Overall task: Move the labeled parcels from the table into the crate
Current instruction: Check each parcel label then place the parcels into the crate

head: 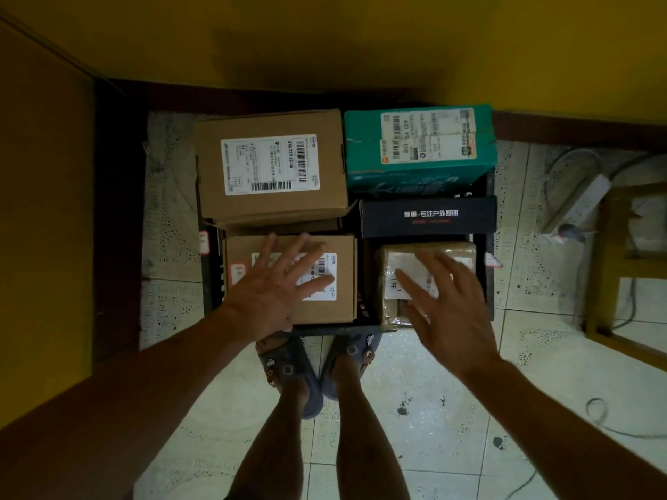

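Down on the tiled floor (415,409), head view: a black crate (485,283) sat against the yellow wall, packed with parcels; the person stood right at its near edge.

Left hand (269,301): spread flat, palm down, over the small brown box (325,312) at the crate's near left; its fingers (306,243) were splayed wide and gripped nothing. I could not tell whether the palm pressed the lid or hung just above it.

Right hand (454,312): likewise open, fingers fanned wide, over the taped tan parcel (393,258) at the near right corner, holding nothing; touching or not, I could not tell.

Large brown box (270,167): at the far left, resting higher than the small one, white barcode label facing up.

Teal box (420,146): at the far right, just beside the large brown box, label up, near the wall.

Dark box (427,216): between the teal box and the taped tan parcel, white and red print on its side.

Feet: grey sandals (288,369) with toes touching or nearly touching the crate's near wall.

Right side of the floor: a white power strip (577,203) with cables, next to a wooden frame (602,276), well apart from the crate.

Left side: a dark wooden surface (72,409) ran along the frame edge; nothing visible lay on it.
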Demonstrator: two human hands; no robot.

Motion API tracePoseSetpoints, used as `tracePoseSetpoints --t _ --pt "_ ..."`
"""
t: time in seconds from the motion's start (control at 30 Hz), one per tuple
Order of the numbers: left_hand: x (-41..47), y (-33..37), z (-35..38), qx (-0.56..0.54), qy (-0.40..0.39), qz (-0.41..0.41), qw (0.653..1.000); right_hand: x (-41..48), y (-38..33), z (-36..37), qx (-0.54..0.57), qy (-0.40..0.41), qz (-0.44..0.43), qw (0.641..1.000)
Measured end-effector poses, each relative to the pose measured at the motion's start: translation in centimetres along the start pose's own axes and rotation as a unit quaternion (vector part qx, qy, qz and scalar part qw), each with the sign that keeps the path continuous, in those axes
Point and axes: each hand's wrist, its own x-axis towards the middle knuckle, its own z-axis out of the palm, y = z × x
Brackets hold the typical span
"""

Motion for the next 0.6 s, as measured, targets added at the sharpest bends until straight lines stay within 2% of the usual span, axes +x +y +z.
tracePoseSetpoints --t 0.13,0.2,0.27,0.3,0.37,0.43,0.47,0.53,0.6 --pt "1.2 1.0 0.9 -0.015 0.009 -0.006 1.000 -1.3 -1.1 2.6 -0.003 -0.105 0.093 0.990" --pt "1.5 1.3 0.9 -0.023 0.003 -0.009 1.000 -1.3 -1.5 3.1 0.002 -0.116 0.105 0.988" --pt "1.0 1.3 0.0 -0.048 0.018 0.005 0.999 -1.3 -1.6 2.5 0.015 -0.091 0.100 0.991" --pt "0.7 1.0 -0.9 -0.074 0.055 0.013 0.996 -1.1 -1.4 1.8 0.020 -0.062 0.091 0.994" --pt "0.3 0.2 -3.3 -0.103 0.191 0.016 0.976 0.6 -0.5 0.2 0.018 0.016 0.067 0.997" --pt "0.8 -1.8 -5.3 -0.110 0.299 -0.052 0.947 3.9 0.6 -1.3 0.005 0.054 0.072 0.996" --pt "1.2 -3.0 -6.0 -0.127 0.289 -0.101 0.944 5.4 0.9 -1.7 0.001 0.038 0.084 0.996" --pt "1.9 -4.6 -6.2 -0.162 0.181 -0.175 0.954 7.0 1.2 -1.6 -0.007 -0.038 0.109 0.993" --pt "2.5 -5.0 -5.3 -0.148 0.097 -0.183 0.967 7.1 1.3 -0.9 -0.006 -0.094 0.112 0.989"
